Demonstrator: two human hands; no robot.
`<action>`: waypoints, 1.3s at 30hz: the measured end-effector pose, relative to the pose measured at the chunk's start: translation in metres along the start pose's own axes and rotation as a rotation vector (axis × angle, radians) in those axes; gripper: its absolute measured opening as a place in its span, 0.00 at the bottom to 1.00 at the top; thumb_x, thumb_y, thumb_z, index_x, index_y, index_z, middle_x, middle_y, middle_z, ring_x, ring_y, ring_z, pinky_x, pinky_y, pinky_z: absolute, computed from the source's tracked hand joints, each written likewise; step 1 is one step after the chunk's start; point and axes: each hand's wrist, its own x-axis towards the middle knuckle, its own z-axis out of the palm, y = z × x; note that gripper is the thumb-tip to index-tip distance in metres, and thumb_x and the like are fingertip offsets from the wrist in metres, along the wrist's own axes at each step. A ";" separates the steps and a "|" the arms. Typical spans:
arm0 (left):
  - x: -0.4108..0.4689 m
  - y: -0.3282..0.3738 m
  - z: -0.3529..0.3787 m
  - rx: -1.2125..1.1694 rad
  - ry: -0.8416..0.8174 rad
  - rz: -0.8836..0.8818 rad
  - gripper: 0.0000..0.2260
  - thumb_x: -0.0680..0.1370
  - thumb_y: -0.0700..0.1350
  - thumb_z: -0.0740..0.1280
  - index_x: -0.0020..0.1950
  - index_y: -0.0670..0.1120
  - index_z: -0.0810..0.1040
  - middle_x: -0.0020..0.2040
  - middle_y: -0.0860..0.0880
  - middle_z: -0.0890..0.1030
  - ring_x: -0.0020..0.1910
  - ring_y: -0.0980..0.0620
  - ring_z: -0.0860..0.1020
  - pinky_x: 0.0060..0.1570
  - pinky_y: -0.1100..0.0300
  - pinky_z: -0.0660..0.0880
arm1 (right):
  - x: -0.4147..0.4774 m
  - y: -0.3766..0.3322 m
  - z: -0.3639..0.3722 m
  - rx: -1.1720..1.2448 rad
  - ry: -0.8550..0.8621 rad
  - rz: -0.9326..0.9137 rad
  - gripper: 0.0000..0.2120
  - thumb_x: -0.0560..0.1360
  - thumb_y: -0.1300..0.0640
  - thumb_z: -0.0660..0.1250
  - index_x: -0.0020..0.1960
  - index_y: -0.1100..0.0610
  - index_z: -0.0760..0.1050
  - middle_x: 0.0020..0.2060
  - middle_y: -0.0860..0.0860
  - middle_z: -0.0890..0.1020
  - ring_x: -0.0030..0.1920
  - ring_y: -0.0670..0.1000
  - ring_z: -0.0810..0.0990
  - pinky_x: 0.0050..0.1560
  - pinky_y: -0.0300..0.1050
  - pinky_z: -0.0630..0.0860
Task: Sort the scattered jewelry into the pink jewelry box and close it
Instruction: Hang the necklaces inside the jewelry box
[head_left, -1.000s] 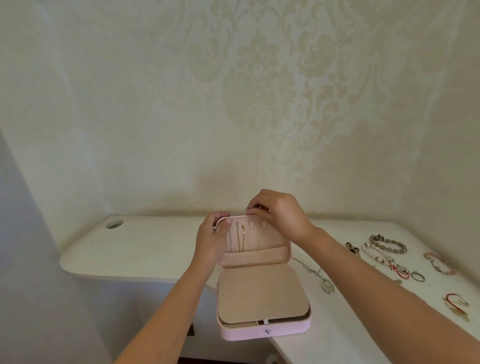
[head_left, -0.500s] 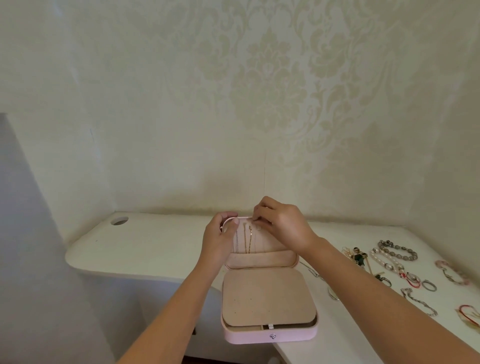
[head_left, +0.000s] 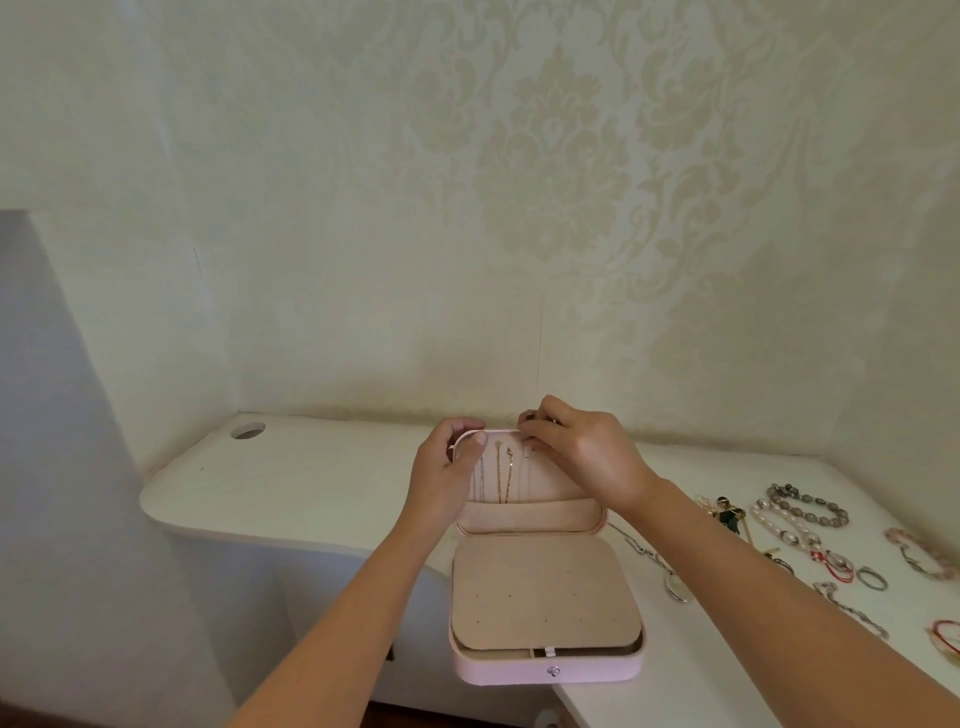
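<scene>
The pink jewelry box (head_left: 545, 667) stands open at the desk's front edge, its lid upright. Thin chains (head_left: 504, 475) hang from hooks inside the lid. My left hand (head_left: 447, 478) grips the lid's upper left corner. At the lid's top edge my right hand (head_left: 582, 452) pinches a thin necklace; its chain and silver pendant (head_left: 675, 587) trail over the desk to the right of the box. More jewelry lies further right: a grey bead bracelet (head_left: 810, 501), a pearl bracelet (head_left: 784, 530), a ring (head_left: 872, 578), a silver chain bracelet (head_left: 852, 608).
The white desk (head_left: 322, 478) has a round cable hole (head_left: 248, 430) at its back left. Patterned wallpaper rises right behind the box. A pink bead bracelet (head_left: 924, 558) and red cord pieces (head_left: 948, 634) lie near the right edge. The box overhangs the desk's curved front edge.
The view has shifted left and down a little. My right hand has moved slightly right along the lid's top edge; my left hand still holds the lid corner.
</scene>
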 end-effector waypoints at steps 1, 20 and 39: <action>0.000 0.000 0.000 0.001 -0.001 0.000 0.06 0.79 0.42 0.64 0.51 0.52 0.77 0.49 0.58 0.79 0.47 0.64 0.76 0.44 0.77 0.70 | -0.001 0.001 0.000 -0.009 -0.009 0.008 0.10 0.65 0.68 0.72 0.45 0.59 0.80 0.37 0.51 0.77 0.28 0.52 0.77 0.20 0.42 0.72; -0.004 -0.006 0.001 -0.029 0.045 0.018 0.05 0.79 0.41 0.64 0.52 0.46 0.77 0.47 0.55 0.80 0.42 0.69 0.75 0.43 0.76 0.69 | -0.021 -0.009 0.012 0.181 0.078 0.294 0.09 0.75 0.56 0.64 0.47 0.54 0.83 0.35 0.48 0.73 0.29 0.45 0.71 0.27 0.40 0.70; -0.023 -0.004 0.008 -0.074 0.230 0.076 0.04 0.78 0.39 0.64 0.51 0.45 0.77 0.46 0.53 0.80 0.42 0.67 0.76 0.43 0.76 0.70 | 0.007 -0.053 0.003 0.354 -0.222 0.915 0.11 0.73 0.58 0.62 0.42 0.64 0.79 0.33 0.59 0.79 0.38 0.54 0.75 0.35 0.38 0.70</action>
